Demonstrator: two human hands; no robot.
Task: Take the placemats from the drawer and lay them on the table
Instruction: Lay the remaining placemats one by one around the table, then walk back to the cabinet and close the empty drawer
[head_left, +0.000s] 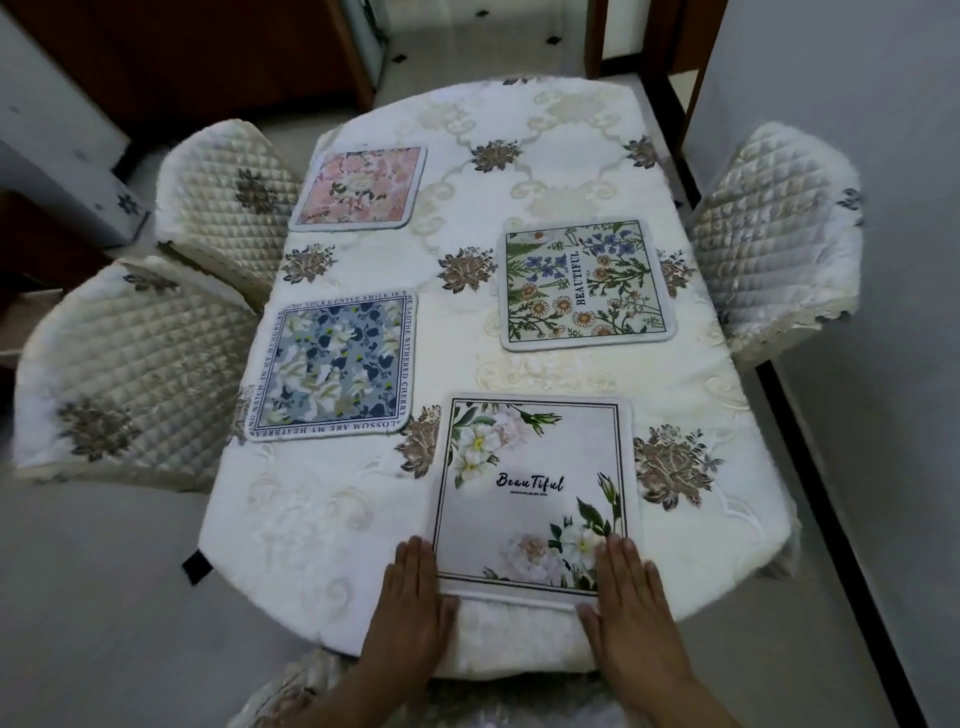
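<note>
Squaring the nearest mat looked like the step in hand, best read against the tabletop (452, 348) first: oval, under a thick cream cloth (291, 519) with raised scrollwork and dull gold rosettes, plush enough to drag on a mat. A light, even push from both sides would suit it, then a smoothing stroke outward. Three chairs, near-left chair (135, 374), far-left chair (223, 192) and right-side chair (774, 228), wore diamond-quilted satin covers and gave the seat lines to match. The white placemat (530, 467), a rounded square with a thin black frame and pale blooms, lay close to the near rim, so it probably wanted nudging inward. The green botanical placemat (584, 283) lay right of centre, the blue floral placemat (332, 366) at the left edge and the pink placemat (361, 187) beyond it. All were flat, soft-edged and well apart. The left hand (410, 597) lay flat, fingers straight, along the white mat's near-left corner, partly on the cloth. The right hand (628, 597) pressed flat on the near-right corner. Neither hand gripped anything.
</note>
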